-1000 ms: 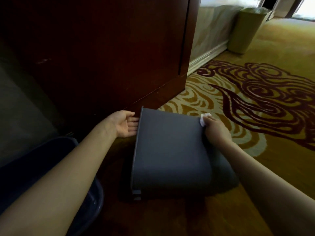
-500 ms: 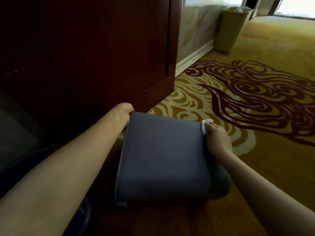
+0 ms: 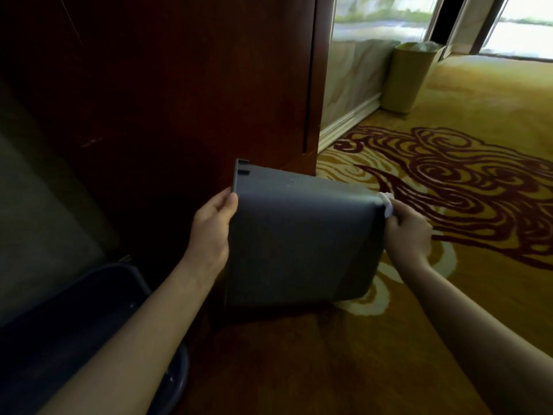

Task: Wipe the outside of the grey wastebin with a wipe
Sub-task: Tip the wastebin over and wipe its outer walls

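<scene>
- Head view: your grey plastic rectangular wastebin lies on its side above the yellow carpet with dark red swirls, in front of a dark red-brown wooden panel.
- Writing: no brand or label can be read on the wastebin.
- Axis: its long axis runs left to right; rim end to your left, base end to your right.
- Your left hand grips the rim end, thumb on the upper face.
- Your right hand is curled closed on a small white wipe, pressed at the base's upper corner.
- The wastebin sits between both hands.
- A dark blue plastic tub lies lower left; an olive lined bin stands well apart by the wall.
</scene>
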The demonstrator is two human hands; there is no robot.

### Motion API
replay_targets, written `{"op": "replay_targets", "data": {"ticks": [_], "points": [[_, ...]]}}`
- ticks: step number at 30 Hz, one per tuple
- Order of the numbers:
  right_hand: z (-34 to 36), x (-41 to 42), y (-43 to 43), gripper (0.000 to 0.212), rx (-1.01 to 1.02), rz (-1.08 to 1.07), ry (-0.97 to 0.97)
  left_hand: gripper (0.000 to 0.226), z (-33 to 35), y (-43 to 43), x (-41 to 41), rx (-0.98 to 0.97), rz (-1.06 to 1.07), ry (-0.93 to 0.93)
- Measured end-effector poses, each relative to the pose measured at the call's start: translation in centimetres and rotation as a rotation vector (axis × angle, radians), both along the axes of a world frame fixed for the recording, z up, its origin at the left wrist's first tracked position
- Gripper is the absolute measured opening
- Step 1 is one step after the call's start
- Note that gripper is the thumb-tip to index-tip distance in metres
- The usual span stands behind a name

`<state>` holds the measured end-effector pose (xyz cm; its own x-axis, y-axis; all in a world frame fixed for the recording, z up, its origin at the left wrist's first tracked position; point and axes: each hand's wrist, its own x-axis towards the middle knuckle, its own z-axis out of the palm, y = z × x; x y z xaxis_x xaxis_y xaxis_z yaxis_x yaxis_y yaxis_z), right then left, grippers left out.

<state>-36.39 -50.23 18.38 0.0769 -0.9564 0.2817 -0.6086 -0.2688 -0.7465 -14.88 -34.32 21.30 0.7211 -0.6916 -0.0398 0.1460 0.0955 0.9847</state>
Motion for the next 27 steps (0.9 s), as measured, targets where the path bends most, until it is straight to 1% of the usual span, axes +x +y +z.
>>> {"op": "replay_targets", "data": {"ticks": [2, 3, 5, 8, 10, 12, 14, 17, 19, 22, 25, 27], "points": [[-0.2, 1.0, 1.5, 0.034, -0.043, -0.005, -0.028, 0.030, -1.6, 1.5, 0.7, -0.007, -0.030, 0.039], [-0.2, 1.7, 2.5, 0.034, -0.087, 0.027, -0.029, 0.029, -2.2, 2.2, 1.0, -0.008, -0.043, 0.068], [-0.1, 3.8, 5.6, 0.035, -0.200, 0.177, 0.006, 0.027, -3.3, 3.5, 1.5, -0.014, -0.109, 0.134], [0.0, 7.8, 10.8, 0.043, -0.355, 0.486, 0.101, 0.027, -4.2, 5.4, 2.0, -0.047, -0.231, 0.219], [-0.1, 10.3, 13.0, 0.050, -0.379, 0.626, 0.192, 0.034, -4.8, 6.2, 2.3, -0.058, -0.313, 0.269], [-0.3, 11.5, 14.1, 0.056, -0.371, 0.675, 0.278, 0.043, -5.0, 6.7, 2.6, -0.054, -0.394, 0.297], [-0.5, 11.1, 14.6, 0.054, -0.374, 0.665, 0.298, 0.047, -4.8, 6.9, 2.9, -0.013, -0.447, 0.298], [-1.1, 9.3, 15.1, 0.052, -0.418, 0.652, 0.337, 0.052, -3.9, 6.4, 2.9, 0.129, -0.424, 0.224], [-1.7, 7.8, 14.7, 0.053, -0.423, 0.578, 0.353, 0.043, -3.3, 5.8, 2.9, 0.179, -0.365, 0.203], [-2.4, 4.9, 12.7, 0.056, -0.336, 0.429, 0.343, 0.025, -2.6, 5.2, 3.0, 0.173, -0.294, 0.207], [-3.1, 1.3, 9.7, 0.052, -0.255, 0.329, 0.364, 0.024, -1.9, 5.4, 3.2, 0.215, -0.305, 0.199], [-3.2, -0.7, 8.0, 0.049, -0.245, 0.259, 0.373, 0.026, -1.1, 5.5, 3.4, 0.261, -0.329, 0.204]]}}
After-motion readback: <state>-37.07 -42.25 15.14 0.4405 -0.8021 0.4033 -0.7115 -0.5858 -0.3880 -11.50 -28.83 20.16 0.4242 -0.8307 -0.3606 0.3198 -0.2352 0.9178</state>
